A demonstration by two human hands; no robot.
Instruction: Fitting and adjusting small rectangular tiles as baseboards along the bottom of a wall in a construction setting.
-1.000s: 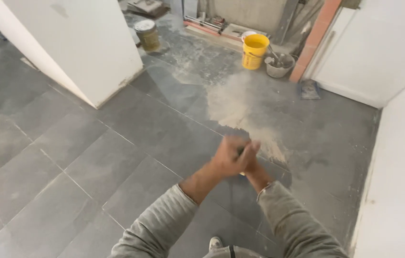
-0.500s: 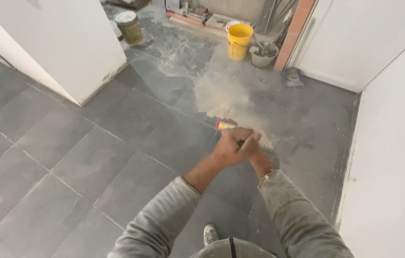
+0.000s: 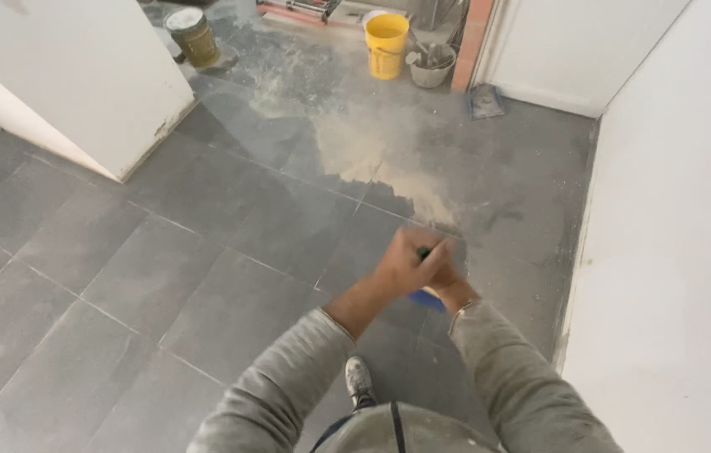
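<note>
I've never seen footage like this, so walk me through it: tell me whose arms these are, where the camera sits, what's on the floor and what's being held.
The camera sits on a person's head and looks down, so the grey-sleeved arms are their own. The left hand and right hand are clasped together around a small thing with a blue part; blur hides what it is. One shoe shows below. The grey tiled floor carries a pale dusty patch. Farther off stand a yellow bucket, a grey bucket and a dirty tub.

white wall (image 3: 674,252) close right; floor (image 3: 162,277) open left; buckets (image 3: 386,44) far, probably clear.
</note>
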